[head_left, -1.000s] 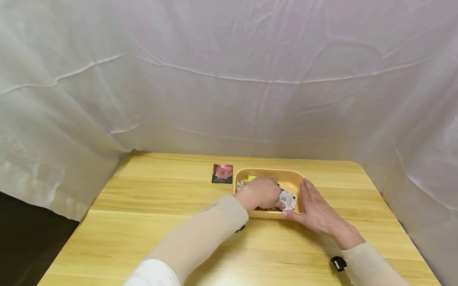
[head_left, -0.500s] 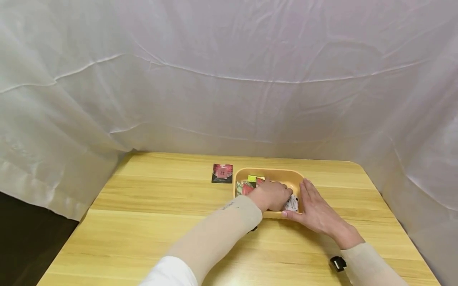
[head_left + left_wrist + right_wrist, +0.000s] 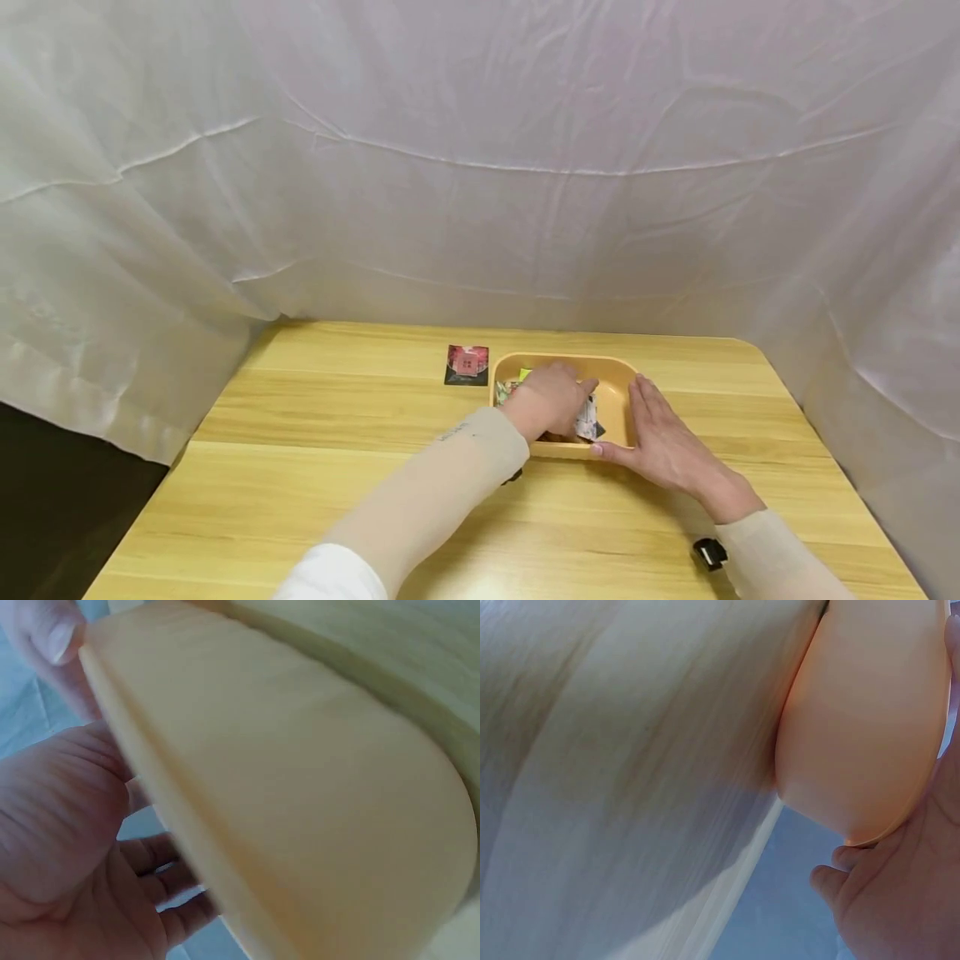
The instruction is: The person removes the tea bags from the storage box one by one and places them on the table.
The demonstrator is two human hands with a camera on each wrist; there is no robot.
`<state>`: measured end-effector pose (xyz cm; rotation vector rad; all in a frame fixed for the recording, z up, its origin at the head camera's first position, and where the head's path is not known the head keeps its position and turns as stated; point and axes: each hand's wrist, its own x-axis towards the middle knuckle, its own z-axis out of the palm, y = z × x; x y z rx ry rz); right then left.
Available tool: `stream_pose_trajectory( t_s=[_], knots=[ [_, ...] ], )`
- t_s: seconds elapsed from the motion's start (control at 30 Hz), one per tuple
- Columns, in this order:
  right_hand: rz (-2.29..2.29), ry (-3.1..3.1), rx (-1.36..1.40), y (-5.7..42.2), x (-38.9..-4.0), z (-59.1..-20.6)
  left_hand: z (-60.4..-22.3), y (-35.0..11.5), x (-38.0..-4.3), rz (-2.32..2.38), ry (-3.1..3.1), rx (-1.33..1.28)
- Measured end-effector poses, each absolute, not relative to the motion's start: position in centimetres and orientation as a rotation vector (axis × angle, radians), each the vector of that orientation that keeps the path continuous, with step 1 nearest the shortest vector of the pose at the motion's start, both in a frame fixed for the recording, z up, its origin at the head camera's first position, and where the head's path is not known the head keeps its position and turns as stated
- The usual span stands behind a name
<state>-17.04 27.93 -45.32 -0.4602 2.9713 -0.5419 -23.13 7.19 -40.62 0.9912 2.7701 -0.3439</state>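
A yellow-orange plastic box (image 3: 611, 412) holds several small sachets. My left hand (image 3: 549, 398) is inside it, reaching over the near side, with a finger extended to the right. A white patterned sachet (image 3: 587, 419) lies against that hand; whether it is gripped is hidden. In the left wrist view, fingers (image 3: 186, 919) pass behind the box's rim. My right hand (image 3: 671, 442) rests against the box's right end, fingers straight along the outside and thumb at the front corner. The right wrist view shows its palm (image 3: 911, 889) beside the box wall.
A black and red sachet (image 3: 467, 366) lies flat on the wooden table (image 3: 330, 417), just left of the box. Green and yellow sachet edges show partly behind my left hand. A pale curtain (image 3: 480, 208) surrounds the table's back and sides.
My left hand moved right within the box, then back left. The white sachet now lies further left, exposing more of the box floor. My right hand stays in place.
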Motion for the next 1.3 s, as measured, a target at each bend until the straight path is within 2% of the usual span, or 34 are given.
stream_pose_trajectory(
  t_s=[0.3,0.7,1.3],
  knots=[
    [-0.535,2.971,-0.458,27.9,-17.1,-45.4,-39.7,5.5,-22.7,-0.415,2.741,0.886],
    [-0.527,2.966,-0.455,27.9,-17.0,-45.2,-39.9,5.5,-21.7,-0.516,2.737,0.851],
    [-0.516,2.958,-0.466,27.8,-17.1,-45.0,-40.1,4.2,-22.3,-0.227,2.826,0.891]
  ],
)
